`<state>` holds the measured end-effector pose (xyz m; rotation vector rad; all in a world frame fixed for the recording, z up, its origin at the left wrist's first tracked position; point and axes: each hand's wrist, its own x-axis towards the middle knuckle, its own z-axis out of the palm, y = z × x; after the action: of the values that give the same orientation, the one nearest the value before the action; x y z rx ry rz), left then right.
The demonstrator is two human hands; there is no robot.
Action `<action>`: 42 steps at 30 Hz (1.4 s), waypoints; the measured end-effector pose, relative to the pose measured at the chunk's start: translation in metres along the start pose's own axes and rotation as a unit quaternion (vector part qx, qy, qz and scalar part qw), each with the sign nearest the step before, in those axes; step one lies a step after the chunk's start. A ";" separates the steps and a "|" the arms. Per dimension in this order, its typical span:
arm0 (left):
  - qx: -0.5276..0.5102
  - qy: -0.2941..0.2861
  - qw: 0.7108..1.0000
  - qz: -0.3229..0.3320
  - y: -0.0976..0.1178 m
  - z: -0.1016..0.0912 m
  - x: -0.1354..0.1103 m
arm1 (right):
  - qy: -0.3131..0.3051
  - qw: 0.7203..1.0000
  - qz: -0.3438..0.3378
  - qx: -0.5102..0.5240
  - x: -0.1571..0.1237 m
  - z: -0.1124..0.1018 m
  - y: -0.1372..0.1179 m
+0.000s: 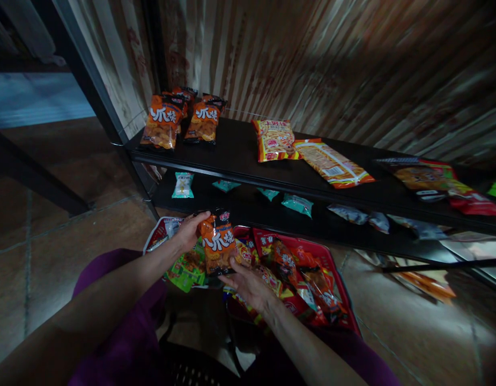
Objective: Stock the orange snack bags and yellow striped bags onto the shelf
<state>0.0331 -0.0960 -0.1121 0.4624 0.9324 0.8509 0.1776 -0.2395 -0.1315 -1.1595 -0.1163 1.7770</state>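
An orange and black snack bag [217,241] is held upright between my two hands, above the baskets. My left hand [191,230] grips its upper left edge, and my right hand [248,281] grips its lower right side. Below and to the right, a red basket [348,300] holds several red, orange and yellow snack bags. A white-rimmed basket [150,236] stands to the left, with a green snack bag [187,271] in it, partly hidden by my left arm. Similar orange bags [161,123] stand at the left end of the upper shelf.
The black shelf [235,153] also carries a yellow-red noodle snack bag [275,140], another bag lying flat [332,163], and blurred bags farther right. Small teal packets [183,185] lie on the lower shelf. A dark metal post [90,96] rises at the left.
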 end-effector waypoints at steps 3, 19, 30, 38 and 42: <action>-0.006 0.044 0.999 0.008 -0.003 0.000 0.002 | -0.019 1.000 0.003 -0.014 0.002 -0.001 0.002; 0.017 -0.020 0.996 -0.085 -0.001 -0.009 0.012 | -0.036 0.996 -0.036 -0.074 -0.003 0.004 0.000; 0.178 -0.148 0.960 -0.156 -0.018 -0.016 -0.011 | -0.004 0.993 -0.115 -0.024 0.002 -0.003 0.000; 0.140 -0.165 0.968 -0.125 -0.029 -0.012 -0.016 | 0.054 0.997 -0.058 0.011 0.003 0.000 -0.005; 0.145 -0.156 0.973 -0.090 -0.034 -0.010 -0.018 | 0.027 0.998 -0.057 0.007 0.005 -0.001 -0.005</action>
<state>0.0336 -0.1311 -0.1314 0.7303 0.7943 0.4587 0.1815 -0.2329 -0.1326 -1.1677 -0.1358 1.6433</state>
